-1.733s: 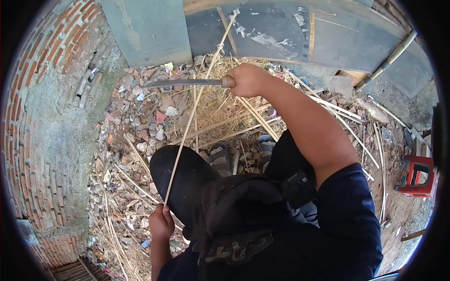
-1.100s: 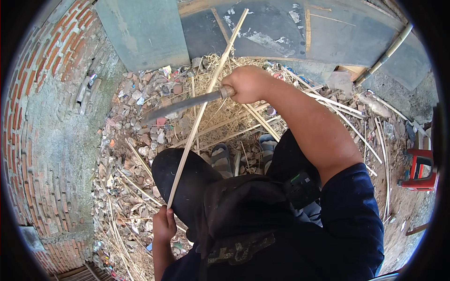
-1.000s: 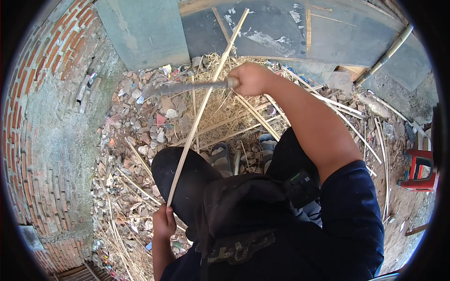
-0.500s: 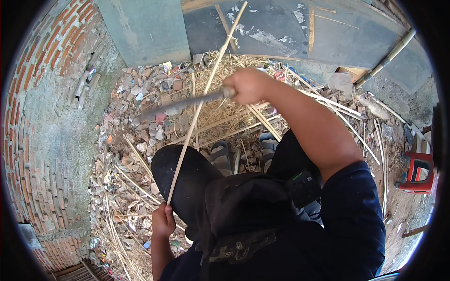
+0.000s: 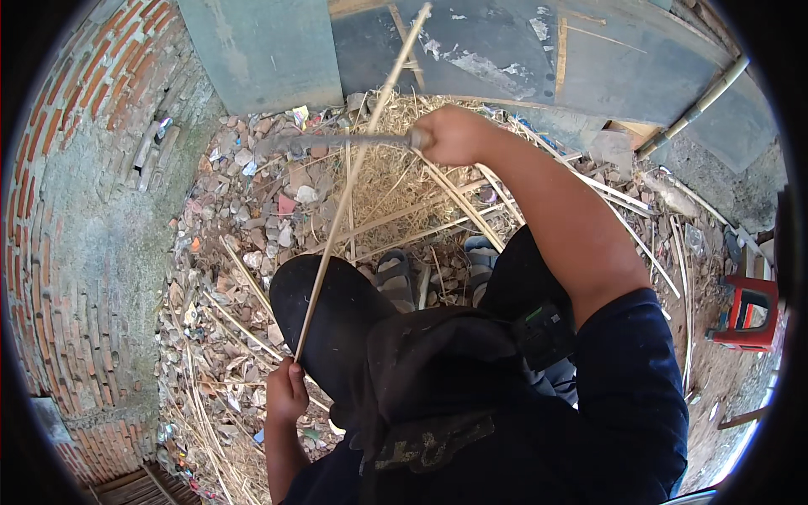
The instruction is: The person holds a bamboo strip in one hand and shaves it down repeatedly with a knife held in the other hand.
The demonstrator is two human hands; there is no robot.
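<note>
Gripped near its lower end by my left hand [image 5: 288, 392], a long pale bamboo strip [image 5: 335, 225] slants up and away across my raised left knee. Its far tip reaches in front of the dark panels. My right hand [image 5: 459, 136] is closed around the handle of a long-bladed knife [image 5: 341, 141], which looks like a machete. The blade points left and crosses the strip in its upper half; motion blurs it, so I cannot tell whether it touches. Below the crossing lies a heap of straw-coloured shavings [image 5: 400, 189] on the ground.
Rubble and litter [image 5: 252, 202] cover the ground, with more bamboo strips [image 5: 467, 206] lying about. A brick wall [image 5: 93, 236] rises on the left and dark panels [image 5: 488, 59] stand ahead. A red stool [image 5: 747, 316] stands at the right. My sandalled feet [image 5: 396, 282] are between the knees.
The knife has moved farther from me along the strip, and its blade has swung from slanting down-left to nearly level. My left hand and the strip have shifted slightly left.
</note>
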